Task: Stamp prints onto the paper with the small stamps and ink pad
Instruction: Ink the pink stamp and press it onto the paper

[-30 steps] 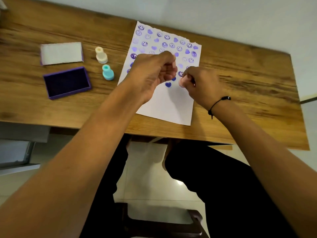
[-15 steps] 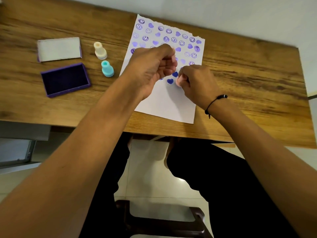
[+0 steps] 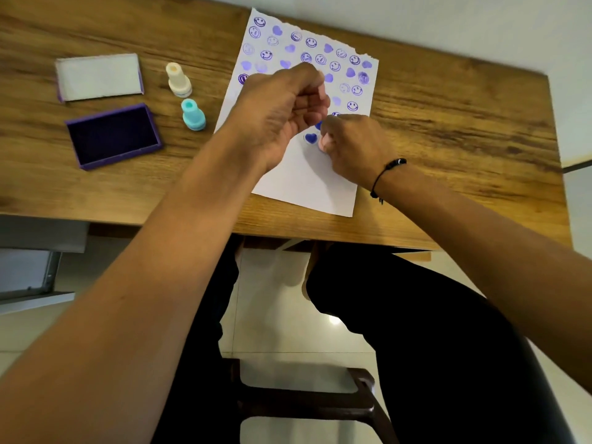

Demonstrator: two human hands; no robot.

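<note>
Paper point(image 3: 307, 184) lies on the counter point(image 3: 464, 139), full of purple prints. Right hand point(image 3: 357, 147) fingers pinch a pink stamp point(image 3: 323, 143) on it. Left hand point(image 3: 282, 110) is curled shut above. Ink pad point(image 3: 113, 136) sits open, far left.

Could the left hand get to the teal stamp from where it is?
Probably yes. The teal stamp stands upright on the bare wooden table, just left of the paper, with nothing between it and the left hand. That hand is curled shut, though, so it would need to open first.
</note>
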